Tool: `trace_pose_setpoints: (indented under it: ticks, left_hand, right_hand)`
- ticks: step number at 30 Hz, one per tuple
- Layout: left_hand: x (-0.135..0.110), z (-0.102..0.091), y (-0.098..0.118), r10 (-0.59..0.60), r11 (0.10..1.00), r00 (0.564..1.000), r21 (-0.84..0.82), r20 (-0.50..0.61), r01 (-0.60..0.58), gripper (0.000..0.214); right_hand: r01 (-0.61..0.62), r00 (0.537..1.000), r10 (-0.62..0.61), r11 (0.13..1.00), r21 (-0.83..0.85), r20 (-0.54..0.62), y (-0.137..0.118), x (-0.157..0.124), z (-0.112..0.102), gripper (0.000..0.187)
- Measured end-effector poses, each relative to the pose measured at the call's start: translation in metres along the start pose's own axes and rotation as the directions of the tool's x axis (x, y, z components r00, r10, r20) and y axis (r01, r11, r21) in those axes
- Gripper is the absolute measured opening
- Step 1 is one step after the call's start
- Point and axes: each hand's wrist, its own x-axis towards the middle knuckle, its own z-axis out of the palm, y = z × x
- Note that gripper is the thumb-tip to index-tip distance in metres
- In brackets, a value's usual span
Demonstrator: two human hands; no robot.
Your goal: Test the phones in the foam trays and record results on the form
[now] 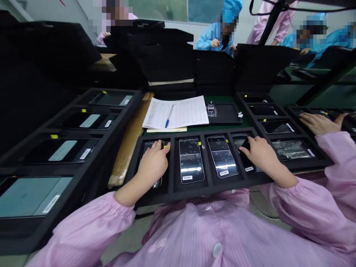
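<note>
A black foam tray (207, 183) lies in front of me with four phones in a row of slots. My left hand (152, 163) covers the leftmost phone (147, 145), its fingers curled over the top edge and the thumb at the side. On the rightmost phone (241, 142) rests my right hand (260, 155), fingers bent and pressed together on the glass. The two middle phones (190, 159) (222, 155) lie face up, untouched, each with a white label near its lower end.
A paper form (178, 111) with a blue pen (168, 116) lies behind the tray. Foam trays of phones stand at left (83, 122) and right (278, 128). Another person's hand (319, 122) in a pink sleeve rests at the far right. Several people work behind stacked black trays (167, 55).
</note>
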Motion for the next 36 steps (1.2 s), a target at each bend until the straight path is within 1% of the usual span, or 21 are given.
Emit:
trace_pose_setpoints:
  ticks: [1,2,3,4,5,6,8,10,11,14,15,17,18,21,25,27,29,31,32,34,36]
  left_hand:
    - [0.0,-0.005,0.007,0.001,1.0,1.0,0.005,-0.024,-0.001,0.055]
    - [0.001,-0.009,0.016,0.019,1.0,0.999,0.002,-0.05,-0.019,0.054]
    - [0.002,-0.012,0.027,0.052,0.999,0.997,-0.011,-0.063,-0.053,0.054]
    - [0.004,-0.014,0.04,0.096,0.995,0.993,-0.031,-0.062,-0.098,0.054]
    - [0.007,-0.013,0.054,0.148,0.987,0.988,-0.058,-0.041,-0.15,0.055]
    - [0.009,-0.011,0.067,0.185,0.979,0.983,-0.084,-0.005,-0.185,0.054]
    - [0.014,-0.002,0.088,0.211,0.973,0.977,-0.108,0.041,-0.206,0.054]
    - [0.017,0.007,0.098,0.206,0.974,0.978,-0.109,0.047,-0.2,0.055]
    - [0.018,0.01,0.099,0.205,0.974,0.978,-0.11,0.046,-0.199,0.056]
    - [0.017,0.014,0.094,0.203,0.974,0.979,-0.109,0.034,-0.198,0.059]
    - [0.017,0.014,0.093,0.199,0.975,0.98,-0.105,0.025,-0.195,0.059]
    - [0.018,0.013,0.092,0.187,0.979,0.982,-0.089,0.005,-0.186,0.058]
    - [0.019,0.013,0.092,0.184,0.98,0.983,-0.08,-0.003,-0.184,0.056]
    - [0.023,0.015,0.094,0.19,0.98,0.982,-0.052,-0.016,-0.191,0.053]
    - [0.029,0.018,0.096,0.217,0.975,0.976,-0.041,-0.007,-0.218,0.054]
    - [0.032,0.016,0.097,0.223,0.974,0.975,-0.045,-0.001,-0.223,0.054]
    - [0.033,0.009,0.096,0.226,0.973,0.974,-0.051,0.009,-0.225,0.053]
    - [0.025,0.001,0.089,0.22,0.974,0.975,-0.058,0.034,-0.218,0.049]
    - [0.016,-0.003,0.083,0.211,0.976,0.977,-0.067,0.044,-0.208,0.048]
    - [-0.012,-0.005,0.063,0.179,0.98,0.983,-0.094,0.034,-0.175,0.049]
    - [-0.047,0.001,0.038,0.167,0.977,0.985,-0.123,-0.053,-0.172,0.053]
  right_hand:
    - [0.015,0.999,-0.009,0.993,0.116,-0.048,-0.004,-0.005,-0.005,0.042]
    - [0.041,0.997,-0.022,0.96,0.276,-0.07,-0.009,-0.01,-0.009,0.045]
    - [0.06,0.998,-0.045,0.886,0.46,-0.042,-0.015,-0.016,-0.013,0.048]
    - [0.038,0.996,-0.081,0.772,0.634,0.039,-0.022,-0.021,-0.016,0.052]
    - [-0.036,0.979,-0.128,0.647,0.761,0.156,-0.029,-0.026,-0.018,0.058]
    - [-0.146,0.944,-0.173,0.543,0.827,0.28,-0.037,-0.029,-0.019,0.066]
    - [-0.359,0.86,-0.2,0.414,0.836,0.469,-0.049,-0.032,-0.019,0.086]
    - [-0.497,0.826,-0.144,0.272,0.824,0.545,-0.058,-0.031,-0.02,0.095]
    - [-0.538,0.823,-0.109,0.168,0.826,0.558,-0.061,-0.03,-0.02,0.094]
    - [-0.558,0.827,-0.032,-0.167,0.813,0.561,-0.071,-0.031,-0.023,0.075]
    - [-0.547,0.828,-0.017,-0.241,0.802,0.56,-0.073,-0.033,-0.024,0.07]
    - [-0.533,0.828,-0.001,-0.311,0.787,0.56,-0.077,-0.038,-0.025,0.066]
    - [-0.534,0.826,0.003,-0.317,0.784,0.564,-0.079,-0.042,-0.025,0.065]
    - [-0.546,0.82,0.012,-0.281,0.789,0.572,-0.08,-0.05,-0.025,0.055]
    - [-0.499,0.855,0.015,-0.246,0.831,0.518,-0.078,-0.054,-0.02,0.036]
    - [-0.472,0.877,-0.008,-0.204,0.858,0.481,-0.077,-0.054,-0.016,0.032]
    - [-0.456,0.89,-0.054,-0.128,0.881,0.453,-0.074,-0.054,-0.012,0.037]
    - [-0.416,0.905,-0.107,-0.016,0.909,0.412,-0.068,-0.054,-0.011,0.048]
    - [-0.363,0.922,-0.119,0.069,0.929,0.369,-0.063,-0.056,-0.012,0.052]
    - [-0.184,0.964,-0.126,0.318,0.93,0.233,-0.05,-0.063,-0.017,0.053]
    - [0.014,0.978,-0.178,0.576,0.818,0.108,-0.037,-0.073,-0.022,0.053]
